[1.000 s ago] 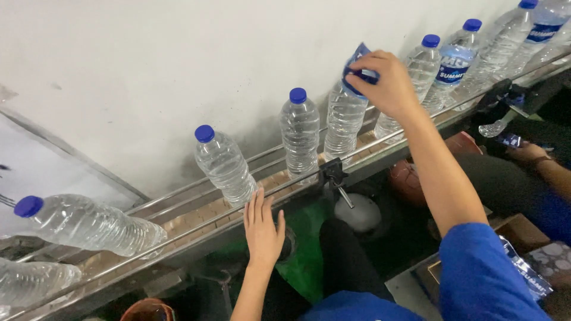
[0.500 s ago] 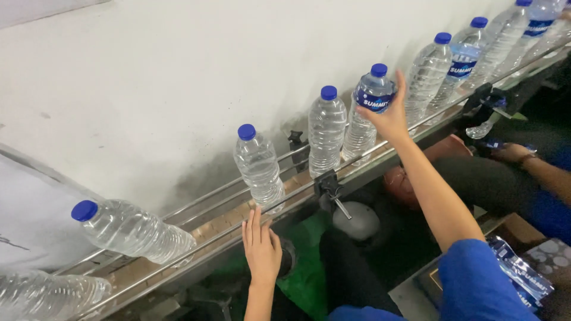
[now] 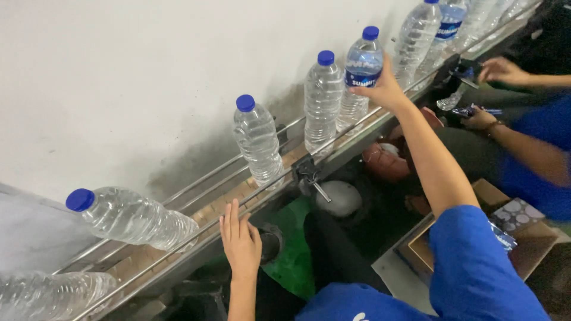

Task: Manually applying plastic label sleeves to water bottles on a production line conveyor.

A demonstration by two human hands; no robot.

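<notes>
— Gripping anything, that right hand (image 3: 385, 89)?

— Yes. Its fingers are wrapped round the labelled bottle (image 3: 358, 74), at the blue band below the shoulder; thumb on the near side, the other fingers hidden behind the plastic. The bottle stands upright on the conveyor (image 3: 232, 196), just beside a plain bottle (image 3: 322, 98) to its left.

— And the left hand (image 3: 239, 241)?

— Flat and open, fingers stretched out together, resting on the front guide rail (image 3: 196, 244) of the conveyor. It holds nothing. The nearest bottle is the tilted one (image 3: 257, 141) (blue cap, no label), up the belt and apart from the fingertips.

— Anything else along the line?

— A bottle lying on its side (image 3: 134, 219) further left, and a co-worker's hands (image 3: 502, 71) at the far right.
</notes>
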